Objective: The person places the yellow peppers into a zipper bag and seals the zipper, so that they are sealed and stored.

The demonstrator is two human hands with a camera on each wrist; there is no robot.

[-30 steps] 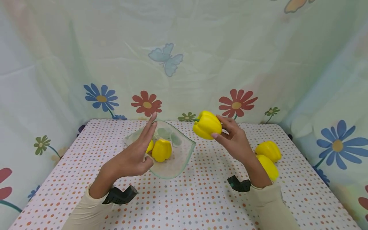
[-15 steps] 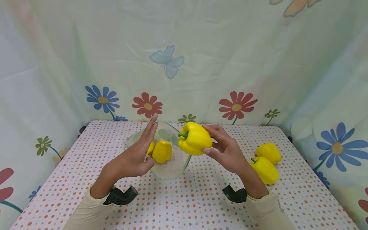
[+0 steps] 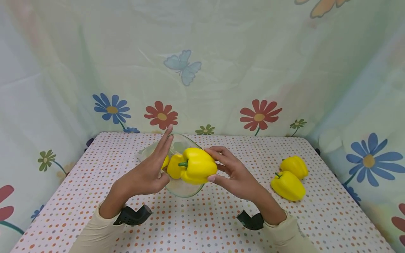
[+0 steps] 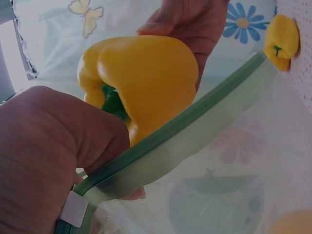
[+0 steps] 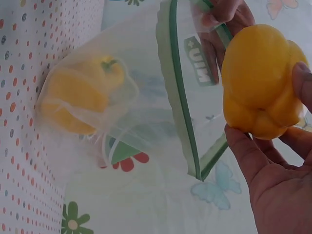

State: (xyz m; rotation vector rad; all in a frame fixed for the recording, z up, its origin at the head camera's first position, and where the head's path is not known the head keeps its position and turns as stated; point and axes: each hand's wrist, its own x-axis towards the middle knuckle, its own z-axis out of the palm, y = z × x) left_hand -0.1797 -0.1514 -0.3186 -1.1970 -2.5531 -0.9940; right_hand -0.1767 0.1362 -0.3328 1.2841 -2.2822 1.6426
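Note:
My right hand (image 3: 235,175) grips a yellow bell pepper (image 3: 199,167) by its base, its green stem facing left. The pepper is held at the mouth of a clear zip bag (image 3: 186,191) with a green-edged opening. My left hand (image 3: 142,175) pinches the bag's rim, its other fingers extended upward. In the left wrist view a white slider (image 4: 74,208) sits on the green zip strip (image 4: 180,124) beside that hand. Inside the bag lie yellow peppers, one of them a bell pepper (image 5: 73,100) seen through the film in the right wrist view.
Two more yellow bell peppers, a front one (image 3: 288,186) and a rear one (image 3: 295,167), lie together on the right of the dotted tabletop (image 3: 202,225). A flower-print curtain (image 3: 221,70) encloses the table at the back and sides.
My right hand has carried the pepper leftward and down, from right of the bag to its mouth. The left hand has stayed at the bag's rim.

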